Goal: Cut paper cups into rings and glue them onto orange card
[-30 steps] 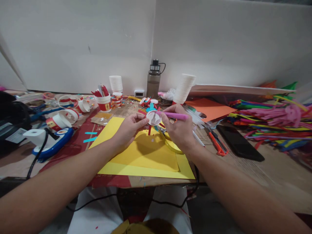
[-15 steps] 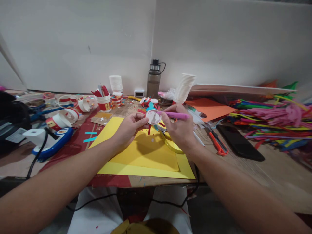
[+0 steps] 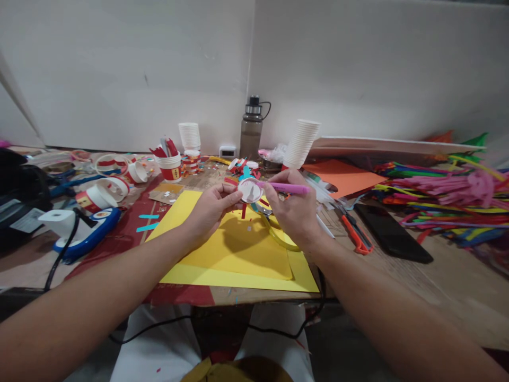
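Note:
Between thumb and fingers, my left hand (image 3: 210, 209) grips a small round white paper cup base (image 3: 250, 191) with red and blue paper strips sticking out around it. My right hand (image 3: 292, 207) is closed around a pink pen (image 3: 290, 188), its tip end at the disc's right edge. Whether the tip touches the surface, I cannot tell. Below both hands lie yellow paper sheets (image 3: 238, 265). Scissors with yellow handles (image 3: 278, 236) rest partly under my right hand.
Right of the sheets lie an orange cutter knife (image 3: 356, 233), a black phone (image 3: 392, 233) and colourful pipe cleaners (image 3: 461, 191). A water bottle (image 3: 251, 132) and stacked white cups (image 3: 301, 143) stand behind. On the left are a blue-and-white device (image 3: 87, 233) and cut cups (image 3: 95, 198).
Almost nothing differs. The pink pen has shifted very slightly at the disc's edge, while my left hand keeps its hold.

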